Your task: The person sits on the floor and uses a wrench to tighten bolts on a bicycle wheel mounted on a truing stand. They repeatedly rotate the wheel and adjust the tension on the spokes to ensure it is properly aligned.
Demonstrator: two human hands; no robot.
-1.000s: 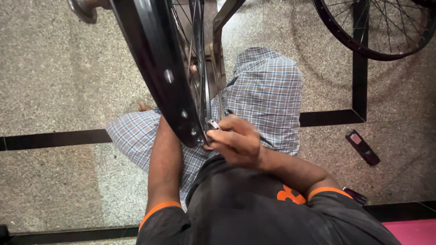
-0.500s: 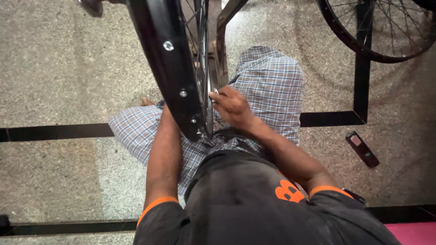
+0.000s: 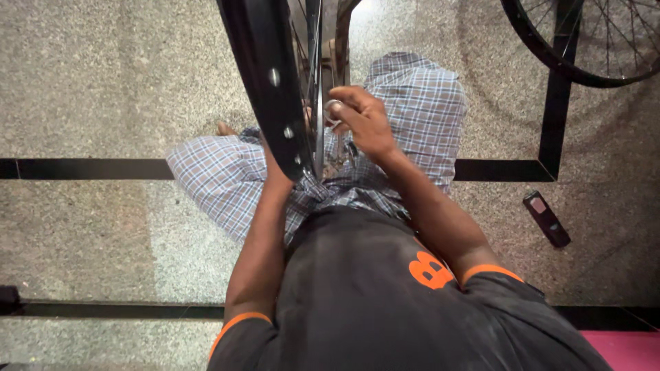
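Note:
A black bicycle wheel rim [image 3: 265, 82] with thin spokes stands upright between my legs, which are in checked cloth. My right hand [image 3: 364, 120] is at the rim's right side among the spokes, fingers closed on a small round metal tool [image 3: 333, 110]. My left forearm [image 3: 261, 233] reaches up to the rim's lower edge. The left hand itself is hidden behind the rim, so its grip does not show.
A second spoked wheel [image 3: 584, 48] lies at the top right. A small dark oblong device [image 3: 546, 220] rests on the speckled floor to my right. Black inlay strips [image 3: 82, 169] cross the floor. A pink mat [image 3: 629, 343] shows at the bottom right corner.
My right hand has moved up along the rim's right side, away from the rim's lowest point, with the small metal tool in it. The left arm has stayed at the rim.

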